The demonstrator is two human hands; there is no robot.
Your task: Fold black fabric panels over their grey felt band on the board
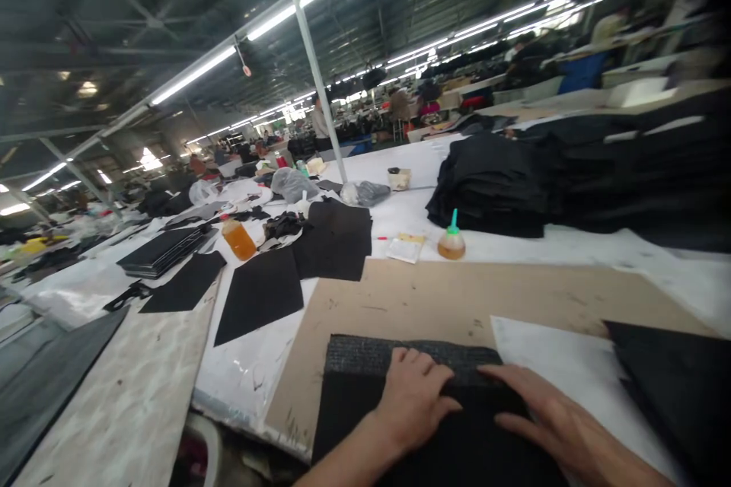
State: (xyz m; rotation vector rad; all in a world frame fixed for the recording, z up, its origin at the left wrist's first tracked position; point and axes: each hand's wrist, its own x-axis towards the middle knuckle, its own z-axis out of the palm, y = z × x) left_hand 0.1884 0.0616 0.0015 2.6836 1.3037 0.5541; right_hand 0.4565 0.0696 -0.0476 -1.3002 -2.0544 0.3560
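Observation:
A stack of black fabric pieces (354, 411) lies in front of me, its far edge showing several thin stepped layers. On that layered edge rests my left hand (412, 399), palm down, fingers slightly bent and the thumb apart. My right hand (545, 415) touches the same stack farther right, its fingers stretched out and the thumb separate. Neither hand is closed around anything. Under the stack is a brown board (445, 293), with a white sheet (548, 350) beside it. More black fabric (679, 380) lies to the right of my right hand.
Beyond the board stand a squeeze bottle with a green nozzle (451, 243) and a bottle of amber liquid (238, 238). A large dark fabric pile (496, 179) sits at the back right. Flat black pieces (260, 289) lie to the left. A pole (314, 65) rises behind the table.

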